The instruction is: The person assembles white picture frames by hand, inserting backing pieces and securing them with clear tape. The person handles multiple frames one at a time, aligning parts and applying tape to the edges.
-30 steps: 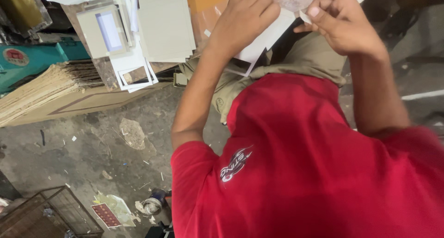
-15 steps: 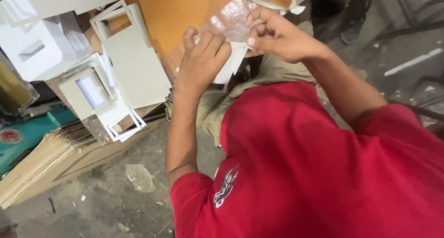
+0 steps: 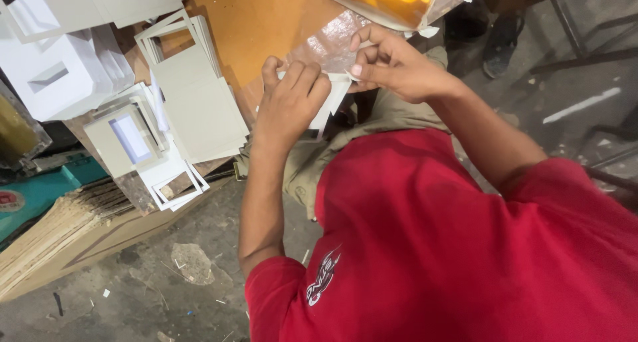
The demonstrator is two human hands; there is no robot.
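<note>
Gripping a white card piece [image 3: 330, 101] between them, both hands [image 3: 292, 99] pinch it; its long axis is unclear.

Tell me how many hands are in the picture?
2. The left hand presses on a white card piece at the brown table edge; the right hand pinches the piece's other end. No other hands show.

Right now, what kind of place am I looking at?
Probably a small cardboard or box-making workshop. Stacks of cut grey card frames lie on a brown worktable, folded white boxes sit beside them, and flat board sheets are piled on a littered concrete floor.
</note>
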